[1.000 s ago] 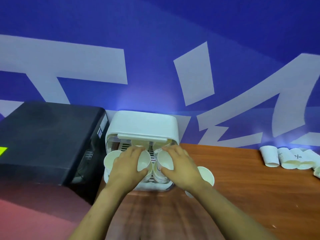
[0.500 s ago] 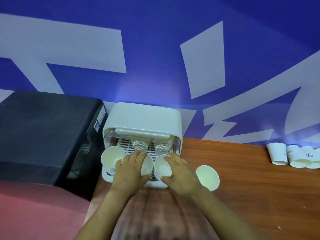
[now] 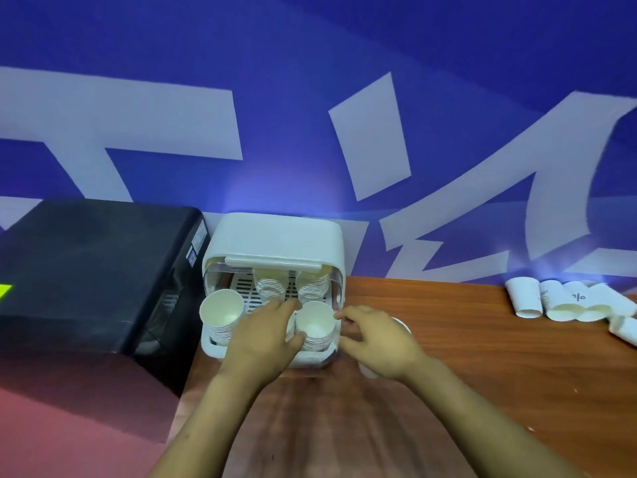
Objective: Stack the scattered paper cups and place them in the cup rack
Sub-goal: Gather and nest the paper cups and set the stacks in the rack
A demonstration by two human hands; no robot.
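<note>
At the left of the frame a black box (image 3: 93, 270) stood beside the white cup rack (image 3: 275, 243), which sat at the left end of the wooden surface (image 3: 482, 357), against the blue wall (image 3: 310, 63). In the front left of the rack a stack of paper cups (image 3: 220, 313) stood with its mouth up. The left hand (image 3: 265, 336) lay over the middle front stack, which it hid; its fingers (image 3: 281, 305) were curled round that stack and the thumb touched the front right stack (image 3: 315, 324). Half a second before, both hands had been on the two front stacks. The right hand (image 3: 374, 339) had now left the front right stack and had moved to the right, just beside the rack; its fingers (image 3: 351, 312) were spread and relaxed and held nothing. This hand now covered most of the single cup (image 3: 401, 324) on the surface, which earlier was in plain view. Two more stacks (image 3: 272, 284) stood at the back of the rack, under its cover. At the far right of the frame some loose cups (image 3: 558, 300) lay on their sides on the surface, well apart from the rack.
</note>
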